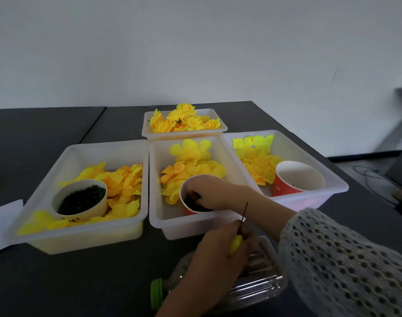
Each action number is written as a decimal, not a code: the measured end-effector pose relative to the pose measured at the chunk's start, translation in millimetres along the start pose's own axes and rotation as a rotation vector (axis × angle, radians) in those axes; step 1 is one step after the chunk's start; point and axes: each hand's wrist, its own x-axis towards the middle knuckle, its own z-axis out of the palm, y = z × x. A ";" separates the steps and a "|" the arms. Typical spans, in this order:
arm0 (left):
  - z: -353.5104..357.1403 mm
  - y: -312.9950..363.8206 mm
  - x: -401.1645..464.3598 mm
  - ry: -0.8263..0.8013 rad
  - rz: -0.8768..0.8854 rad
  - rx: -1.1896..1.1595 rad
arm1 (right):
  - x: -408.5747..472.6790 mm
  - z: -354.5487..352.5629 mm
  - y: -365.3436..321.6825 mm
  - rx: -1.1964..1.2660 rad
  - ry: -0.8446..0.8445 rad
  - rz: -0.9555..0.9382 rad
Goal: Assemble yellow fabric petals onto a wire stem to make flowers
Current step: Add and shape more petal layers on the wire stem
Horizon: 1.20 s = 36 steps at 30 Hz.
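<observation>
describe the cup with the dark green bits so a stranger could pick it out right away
Find the leftmost white tray on the dark table. At its near left, among yellow petals, stands a cream paper cup full of dark green bits. The other two cups are red, and no hand is in this one.

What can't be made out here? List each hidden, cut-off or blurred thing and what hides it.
Head view only:
- Right hand fingertips: sunk in the middle red cup, so what they grasp is hidden.
- Cup's dark contents: too dark and covered to identify.
- Wire stem: lower end hidden inside the left hand.
- Clear plastic bottle: mostly covered by that hand.
- Right red cup: contents too small to tell.
- White paper: cut by the left edge.
</observation>
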 end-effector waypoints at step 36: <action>-0.9 -5.7 3.4 -0.020 -0.053 0.041 | -157.7 -54.6 -16.4 1.821 0.075 0.043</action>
